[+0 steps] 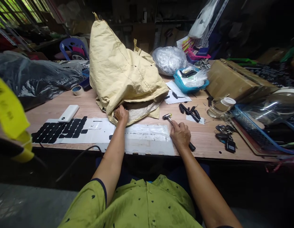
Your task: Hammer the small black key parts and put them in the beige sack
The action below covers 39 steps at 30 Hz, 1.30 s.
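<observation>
A large cream-coloured sack (123, 69) slumps on the table, its mouth facing me. My left hand (121, 114) is at the left side of that mouth, fingers curled and partly hidden by the fabric; what they hold, if anything, cannot be made out. My right hand (180, 134) is closed around a small hammer (191, 146), whose metal head with a yellowish face points away to the left. Under both hands lies a clear plastic-covered white sheet (149, 144) along the table's front edge. Rows of black pieces (50, 132) lie on white paper at the left.
A white power bank (69, 113) and a tape roll (78, 90) lie left. Several black pieces (189, 111), a clear jar (220, 108) and keys (226, 136) are right. Behind stand a blue basket (190, 85) and a cardboard box (232, 79). A yellow tag (11, 110) hangs near-left.
</observation>
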Tool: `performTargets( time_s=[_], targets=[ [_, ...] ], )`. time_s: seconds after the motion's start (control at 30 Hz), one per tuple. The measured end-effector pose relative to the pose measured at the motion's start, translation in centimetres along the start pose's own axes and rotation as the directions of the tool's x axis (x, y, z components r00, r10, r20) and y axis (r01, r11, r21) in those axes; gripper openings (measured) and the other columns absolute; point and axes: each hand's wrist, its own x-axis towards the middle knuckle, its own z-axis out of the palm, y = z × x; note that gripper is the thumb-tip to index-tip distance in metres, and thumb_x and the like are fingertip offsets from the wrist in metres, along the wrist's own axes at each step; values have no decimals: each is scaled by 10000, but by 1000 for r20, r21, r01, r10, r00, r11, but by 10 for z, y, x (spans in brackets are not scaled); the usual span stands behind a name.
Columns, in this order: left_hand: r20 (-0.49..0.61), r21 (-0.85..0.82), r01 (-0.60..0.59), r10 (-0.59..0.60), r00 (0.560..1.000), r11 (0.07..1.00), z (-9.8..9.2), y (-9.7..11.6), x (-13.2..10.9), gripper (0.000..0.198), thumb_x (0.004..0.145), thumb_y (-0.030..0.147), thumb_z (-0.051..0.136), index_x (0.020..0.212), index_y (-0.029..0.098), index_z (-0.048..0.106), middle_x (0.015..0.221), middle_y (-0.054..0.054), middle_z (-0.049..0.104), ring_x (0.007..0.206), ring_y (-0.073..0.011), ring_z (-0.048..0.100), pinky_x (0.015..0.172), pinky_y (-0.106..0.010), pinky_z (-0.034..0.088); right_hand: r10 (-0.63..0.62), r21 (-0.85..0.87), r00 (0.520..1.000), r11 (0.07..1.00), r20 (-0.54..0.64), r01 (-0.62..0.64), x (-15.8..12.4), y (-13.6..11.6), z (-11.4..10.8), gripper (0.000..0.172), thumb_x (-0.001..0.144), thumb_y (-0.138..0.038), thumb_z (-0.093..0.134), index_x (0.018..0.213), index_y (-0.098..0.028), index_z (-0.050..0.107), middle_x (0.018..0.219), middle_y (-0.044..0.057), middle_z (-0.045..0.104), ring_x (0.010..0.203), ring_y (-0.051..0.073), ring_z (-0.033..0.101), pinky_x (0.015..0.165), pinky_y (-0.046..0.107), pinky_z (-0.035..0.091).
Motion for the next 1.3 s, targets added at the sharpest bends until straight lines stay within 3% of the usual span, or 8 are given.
performTargets(
  time_s=[0.13,0.27,0.37,0.7,0.8,0.93,1.07,1.3],
  targets=[
    [10,-190,-244,251,968,951,-1,-7,-27,294,841,134,635,1120,179,715,1120,-125,717,1082,-285,652,931,-392,513,10,-4,1000,1000,25,-9,0,-2,-2,339,952,-208,528,1224,-250,727,886,85,573,834,211,444,652,312,255],
    [203,-450,-515,645,737,730,15,-10,-70,252,786,150,696,1019,218,762,1026,-46,712,967,-211,651,881,-334,523,27,-23,998,999,49,-26,0,-2,-2,320,964,-247,534,1226,-240,717,930,95,584,855,216,456,662,313,270],
    [287,-436,-578,715,637,690,30,-9,-87,211,778,176,729,973,231,785,960,-36,708,986,-228,634,937,-369,494,20,-27,998,999,60,-18,0,-1,0,317,971,-251,519,1219,-241,716,940,96,587,857,217,461,665,314,272],
    [294,-453,-547,698,653,704,44,-13,-86,316,752,274,814,1060,225,764,964,-23,732,959,-225,621,916,-357,477,50,240,996,968,75,-67,6,11,-12,384,952,-242,492,1269,-234,708,953,91,693,857,223,592,686,309,405],
    [302,-452,-531,683,665,717,45,-11,-88,232,749,278,819,969,223,772,955,-19,740,969,-224,620,923,-351,470,37,444,999,895,24,-44,-8,5,-23,429,976,-277,436,1335,-251,668,1095,89,732,946,228,654,775,331,499],
    [312,-443,-546,693,650,711,45,-10,-90,163,772,267,794,929,223,785,963,-25,737,985,-219,619,930,-341,459,-148,656,989,748,14,103,-38,-12,-33,429,1002,-323,411,1349,-274,659,1223,67,739,1117,214,675,934,345,550],
    [316,-417,-582,712,628,698,45,-10,-89,178,797,269,760,967,233,795,932,-23,715,943,-207,616,897,-330,457,-241,668,970,727,31,159,-59,-26,-32,433,1013,-288,405,1374,-290,644,1191,62,749,1098,199,694,926,322,568],
    [315,-412,-592,718,620,693,47,-9,-88,182,812,298,744,973,262,820,879,-19,693,912,-204,613,871,-322,459,-227,476,969,865,95,156,-62,-24,-32,442,996,-246,438,1376,-331,646,1010,61,736,882,199,700,735,280,558]
  ],
)
